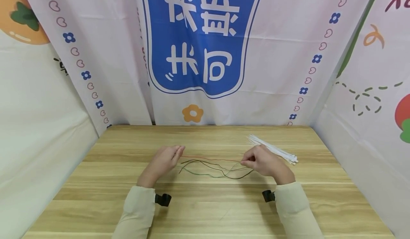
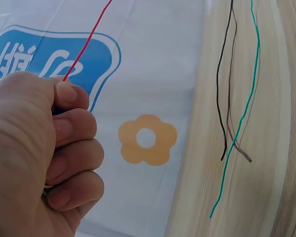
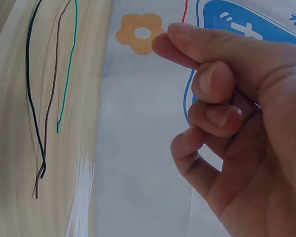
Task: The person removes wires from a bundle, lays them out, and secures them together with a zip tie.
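On a wooden surface [image 1: 205, 210], apparently early work by a person's left hand [image 1: 161, 164] and right hand [image 1: 265, 162]: ties [image 1: 281, 152] lie unused toward the far right corner; fingers [image 2: 78, 126] of both clamp the red wire [image 1: 211, 159], stretched mid-surface; black wire [image 2: 217, 81], brown wire [image 2: 229, 98] and green wire [image 2: 258, 49] lie loose.

Printed curtain [image 1: 205, 103] behind wooden table [image 1: 211, 207]

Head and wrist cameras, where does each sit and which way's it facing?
Head: worn on the head, looking forward and down at the table; left hand, right hand and sleeves show.
Left wrist: on that wrist, facing red wire, curtain and table; only left hand shows.
Right wrist: on that wrist, facing curtain, table and zip ties; only right hand shows.
Shared by both wrist views: flower, red wire, green wire.
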A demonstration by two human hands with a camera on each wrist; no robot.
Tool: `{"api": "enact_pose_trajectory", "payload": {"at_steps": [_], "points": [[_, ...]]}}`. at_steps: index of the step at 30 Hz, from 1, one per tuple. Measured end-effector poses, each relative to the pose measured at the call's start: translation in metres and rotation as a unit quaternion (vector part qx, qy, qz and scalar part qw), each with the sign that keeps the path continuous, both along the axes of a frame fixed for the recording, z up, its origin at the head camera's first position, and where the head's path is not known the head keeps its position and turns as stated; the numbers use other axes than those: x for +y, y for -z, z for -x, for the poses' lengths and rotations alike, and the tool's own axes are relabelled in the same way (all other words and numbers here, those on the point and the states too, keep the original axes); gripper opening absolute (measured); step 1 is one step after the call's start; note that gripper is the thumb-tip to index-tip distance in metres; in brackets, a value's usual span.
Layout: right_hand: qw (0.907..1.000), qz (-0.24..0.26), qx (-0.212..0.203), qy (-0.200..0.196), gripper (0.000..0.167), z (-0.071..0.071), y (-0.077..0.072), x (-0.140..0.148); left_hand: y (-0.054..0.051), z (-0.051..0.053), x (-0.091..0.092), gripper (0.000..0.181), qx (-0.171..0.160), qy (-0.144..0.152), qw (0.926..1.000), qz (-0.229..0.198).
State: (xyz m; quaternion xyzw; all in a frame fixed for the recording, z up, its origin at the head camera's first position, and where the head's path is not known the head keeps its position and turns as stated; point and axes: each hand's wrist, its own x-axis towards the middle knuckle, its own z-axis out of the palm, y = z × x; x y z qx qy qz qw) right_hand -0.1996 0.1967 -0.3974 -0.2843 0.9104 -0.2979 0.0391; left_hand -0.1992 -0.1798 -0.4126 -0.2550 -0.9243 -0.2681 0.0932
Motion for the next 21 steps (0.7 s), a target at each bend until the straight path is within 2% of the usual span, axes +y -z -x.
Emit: {"api": "enact_pose_trajectory", "payload": {"at_steps": [6,12,17,21], "points": [[0.9998,-0.008,0.019,-0.006,0.018,0.000,0.005,0.002,0.003,0.001,0.002,0.044,-0.001,-0.011,0.9999,0.006],[0.9998,-0.010,0.013,-0.013,0.027,0.001,0.008,0.001,0.008,0.004,0.003,0.045,-0.010,-0.033,0.9985,0.043],[0.9992,-0.010,0.032,0.022,0.018,0.002,0.005,0.001,0.011,0.004,0.003,0.046,-0.013,-0.041,0.9971,0.063],[0.9990,-0.020,0.021,0.036,0.013,0.003,0.005,0.001,0.013,0.003,0.005,0.046,-0.015,-0.037,0.9948,0.094]]}}
